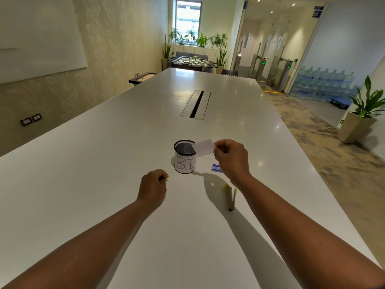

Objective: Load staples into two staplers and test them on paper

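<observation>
You are in an office: a long white conference table (pixel 145 142) with a cable hatch (pixel 195 104) fills the middle, a whiteboard (pixel 37 36) hangs upper left, and access turnstiles (pixel 279 69) and stacked water bottles (pixel 325 84) stand upper right.

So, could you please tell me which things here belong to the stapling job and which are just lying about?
For the job:
- paper slip pinched in the right hand
- blue staple box
- two staplers lying on the table

Lying about:
- mesh cup labelled BI
</observation>
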Demonstrator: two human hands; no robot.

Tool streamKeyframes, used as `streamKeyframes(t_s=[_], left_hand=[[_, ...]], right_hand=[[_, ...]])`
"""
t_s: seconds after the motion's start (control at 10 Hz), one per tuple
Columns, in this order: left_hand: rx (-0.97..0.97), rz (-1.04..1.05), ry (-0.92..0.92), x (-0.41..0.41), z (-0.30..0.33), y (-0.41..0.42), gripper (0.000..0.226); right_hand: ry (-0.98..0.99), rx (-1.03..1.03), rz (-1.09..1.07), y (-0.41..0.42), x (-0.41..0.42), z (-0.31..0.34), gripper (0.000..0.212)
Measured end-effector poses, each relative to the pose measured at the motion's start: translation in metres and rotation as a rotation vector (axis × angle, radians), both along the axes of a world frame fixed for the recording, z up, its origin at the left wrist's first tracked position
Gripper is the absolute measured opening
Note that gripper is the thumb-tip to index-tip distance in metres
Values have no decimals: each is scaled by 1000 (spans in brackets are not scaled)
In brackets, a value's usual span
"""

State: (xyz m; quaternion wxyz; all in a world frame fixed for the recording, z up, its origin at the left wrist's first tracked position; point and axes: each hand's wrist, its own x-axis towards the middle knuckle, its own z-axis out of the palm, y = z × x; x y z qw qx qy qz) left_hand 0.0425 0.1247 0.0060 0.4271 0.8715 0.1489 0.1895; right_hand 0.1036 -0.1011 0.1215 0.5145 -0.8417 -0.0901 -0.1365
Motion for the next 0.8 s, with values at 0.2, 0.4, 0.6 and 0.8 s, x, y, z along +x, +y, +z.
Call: streamKeyframes(t_s=[0.2,0.4,0.6,0.8], left_hand=[[3,46,-29,14,-7,37,32],[22,7,-48,29,-12,44,31],[48,-22,-68,37,-16,47,31],[51,-26,-98,34,-17,43,29]], right_hand=[[-154,-218,46,36,31,5,17],[-188,-404,108,55,53,-7,21],[-181,-425,158,62,55,-22,8],[-183,-317,104,50,47,-33,9]])
